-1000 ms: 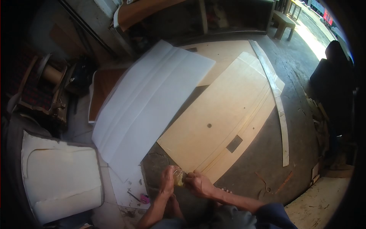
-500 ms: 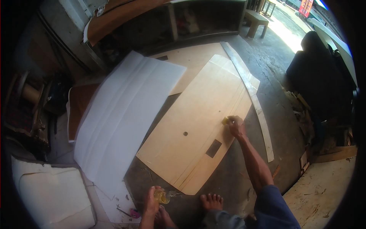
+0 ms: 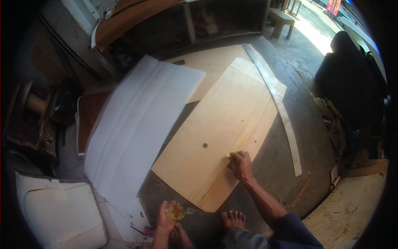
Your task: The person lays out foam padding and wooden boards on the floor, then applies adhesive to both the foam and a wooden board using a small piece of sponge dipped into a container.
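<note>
My right hand (image 3: 241, 166) grips a small yellow piece, apparently sponge or foam (image 3: 228, 156), against a flat wooden panel (image 3: 195, 133). The panel lies on the floor, with a round hole, small holes and a rectangular cutout that my hand now mostly covers. A darker, wet-looking streak runs along the panel near its right side. Low in the view, my left hand (image 3: 164, 216) is wrapped round a clear glass jar (image 3: 175, 211) holding amber liquid, tilted so its mouth shows. The jar is apart from the panel's near corner.
A white foam sheet (image 3: 137, 120) lies left of the panel. A second wooden panel (image 3: 211, 58) lies behind, and a long metal strip (image 3: 286, 128) crosses its right end. Folded cream padding (image 3: 62, 211) is at lower left, a board (image 3: 352, 207) at lower right, a stool (image 3: 281, 18) far back.
My right hand has moved down and left along the panel with the yellow piece, reaching the rectangular cutout. My left hand has tipped the jar so its mouth faces me more.
</note>
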Tool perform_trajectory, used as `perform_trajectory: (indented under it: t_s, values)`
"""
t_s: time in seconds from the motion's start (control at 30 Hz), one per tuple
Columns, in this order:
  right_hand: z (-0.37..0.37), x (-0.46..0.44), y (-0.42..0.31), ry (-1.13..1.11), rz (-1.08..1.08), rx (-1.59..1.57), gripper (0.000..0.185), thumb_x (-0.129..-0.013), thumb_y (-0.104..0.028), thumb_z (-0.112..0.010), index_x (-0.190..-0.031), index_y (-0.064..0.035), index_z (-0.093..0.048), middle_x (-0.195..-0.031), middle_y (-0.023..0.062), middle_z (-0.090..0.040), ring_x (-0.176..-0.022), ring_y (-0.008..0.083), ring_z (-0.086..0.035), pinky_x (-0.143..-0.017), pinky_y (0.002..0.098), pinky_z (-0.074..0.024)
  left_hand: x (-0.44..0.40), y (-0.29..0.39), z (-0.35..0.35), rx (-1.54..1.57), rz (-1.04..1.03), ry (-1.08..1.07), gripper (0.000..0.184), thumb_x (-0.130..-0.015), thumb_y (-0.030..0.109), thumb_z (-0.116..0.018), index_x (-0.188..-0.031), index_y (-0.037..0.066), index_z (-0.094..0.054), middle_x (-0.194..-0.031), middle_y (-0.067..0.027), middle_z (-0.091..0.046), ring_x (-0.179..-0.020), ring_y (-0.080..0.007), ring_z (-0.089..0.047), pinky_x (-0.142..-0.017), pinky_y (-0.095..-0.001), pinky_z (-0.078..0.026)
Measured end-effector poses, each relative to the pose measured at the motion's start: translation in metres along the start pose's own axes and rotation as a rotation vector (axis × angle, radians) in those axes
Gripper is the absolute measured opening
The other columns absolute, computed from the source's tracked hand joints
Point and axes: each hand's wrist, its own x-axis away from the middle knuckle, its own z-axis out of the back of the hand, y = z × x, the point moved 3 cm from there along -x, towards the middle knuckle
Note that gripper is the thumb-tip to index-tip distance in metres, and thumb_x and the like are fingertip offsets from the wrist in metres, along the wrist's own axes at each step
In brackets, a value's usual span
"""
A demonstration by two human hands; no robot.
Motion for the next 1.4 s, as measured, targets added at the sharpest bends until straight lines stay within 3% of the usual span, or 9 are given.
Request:
perform_trajectory:
  t_s: [0.1, 0.37, 0.53, 0.63, 0.77, 0.93, 1.03, 1.17, 1.4]
  values:
    - [0.019, -0.022, 0.020, 0.078, -0.064, 0.124, 0.017, -0.086, -0.013, -0.063, -0.098, -0.0059, -0.073, -0.091, 0.0119, -0.067, -0.088, 0.0303, -0.056, -0.078, 0.0404, -0.0462, 0.000, -0.001, 0.007, 0.038, 0.004, 0.002, 0.036, -0.098, 0.039, -0.052, -0.099, 0.005, -0.064, -0.098, -0.0141, -0.068, -0.095, -0.0281, -0.065, -0.090, -0.0419, -0.052]
    - [-0.084, 0.184, -0.087, -0.407, 0.641, -0.105, 0.026, -0.079, -0.012, -0.062, -0.104, -0.0107, -0.070, -0.098, 0.0046, -0.063, -0.092, 0.0246, -0.057, -0.078, 0.0369, -0.0421, -0.005, -0.003, 0.006, 0.060, 0.020, 0.053, 0.035, -0.097, 0.037, -0.052, -0.097, 0.004, -0.064, -0.096, -0.0136, -0.068, -0.093, -0.0285, -0.065, -0.089, -0.0423, -0.052]
    - [-0.041, 0.096, -0.071, -0.146, 0.207, -0.116, 0.018, -0.081, -0.012, -0.066, -0.099, -0.0103, -0.070, -0.090, 0.0061, -0.064, -0.084, 0.0272, -0.056, -0.075, 0.0390, -0.0430, 0.012, 0.013, 0.008, 0.049, -0.055, 0.048, 0.036, -0.097, 0.038, -0.053, -0.099, 0.004, -0.064, -0.096, -0.0132, -0.068, -0.094, -0.0280, -0.065, -0.090, -0.0425, -0.052]
    - [-0.048, 0.076, -0.056, -0.062, 0.190, 0.050, 0.020, -0.078, -0.012, -0.065, -0.097, -0.0109, -0.068, -0.089, 0.0067, -0.063, -0.084, 0.0278, -0.056, -0.073, 0.0400, -0.0435, 0.009, 0.013, 0.009, 0.103, -0.054, 0.049, 0.036, -0.097, 0.037, -0.053, -0.099, 0.004, -0.064, -0.096, -0.0133, -0.068, -0.095, -0.0282, -0.065, -0.090, -0.0425, -0.052]
    - [-0.091, 0.171, -0.098, -0.419, 0.656, 0.012, 0.028, -0.080, -0.018, -0.061, -0.106, -0.0113, -0.069, -0.097, 0.0068, -0.062, -0.094, 0.0243, -0.055, -0.080, 0.0376, -0.0426, 0.004, 0.009, 0.009, 0.121, -0.015, 0.052, 0.035, -0.097, 0.037, -0.053, -0.100, 0.004, -0.064, -0.097, -0.0136, -0.068, -0.095, -0.0288, -0.065, -0.090, -0.0425, -0.052]
    - [-0.039, 0.091, -0.074, -0.175, 0.349, -0.211, 0.021, -0.081, -0.011, -0.068, -0.102, -0.0094, -0.071, -0.089, 0.0078, -0.064, -0.084, 0.0271, -0.058, -0.073, 0.0388, -0.0460, 0.011, 0.026, 0.004, 0.103, -0.047, 0.033, 0.034, -0.097, 0.036, -0.052, -0.098, 0.004, -0.063, -0.095, -0.0137, -0.068, -0.093, -0.0286, -0.064, -0.088, -0.0428, -0.052]
    - [0.016, -0.036, -0.001, 0.216, 0.138, 0.022, 0.014, -0.084, -0.009, -0.068, -0.097, -0.0063, -0.070, -0.086, 0.0102, -0.064, -0.081, 0.0298, -0.057, -0.073, 0.0403, -0.0466, 0.014, 0.021, 0.023, 0.129, -0.077, 0.098, 0.034, -0.097, 0.036, -0.052, -0.097, 0.004, -0.063, -0.094, -0.0137, -0.067, -0.092, -0.0287, -0.064, -0.087, -0.0433, -0.052]
    - [0.053, -0.148, 0.097, 0.303, -0.045, 0.286, 0.018, -0.088, -0.017, -0.063, -0.097, -0.0067, -0.074, -0.089, 0.0114, -0.067, -0.086, 0.0303, -0.057, -0.078, 0.0417, -0.0471, 0.010, 0.011, 0.030, 0.177, -0.017, 0.155, 0.034, -0.096, 0.036, -0.053, -0.097, 0.004, -0.064, -0.093, -0.0136, -0.067, -0.092, -0.0285, -0.064, -0.087, -0.0441, -0.052]
    - [-0.010, -0.012, 0.026, -0.352, 0.404, 0.027, 0.021, -0.078, -0.019, -0.071, -0.099, -0.0144, -0.075, -0.091, 0.0044, -0.068, -0.093, 0.0243, -0.058, -0.083, 0.0383, -0.0434, -0.008, 0.005, 0.053, 0.158, 0.010, 0.148, 0.035, -0.095, 0.037, -0.054, -0.100, 0.004, -0.064, -0.096, -0.0139, -0.067, -0.095, -0.0286, -0.064, -0.087, -0.0440, -0.052]
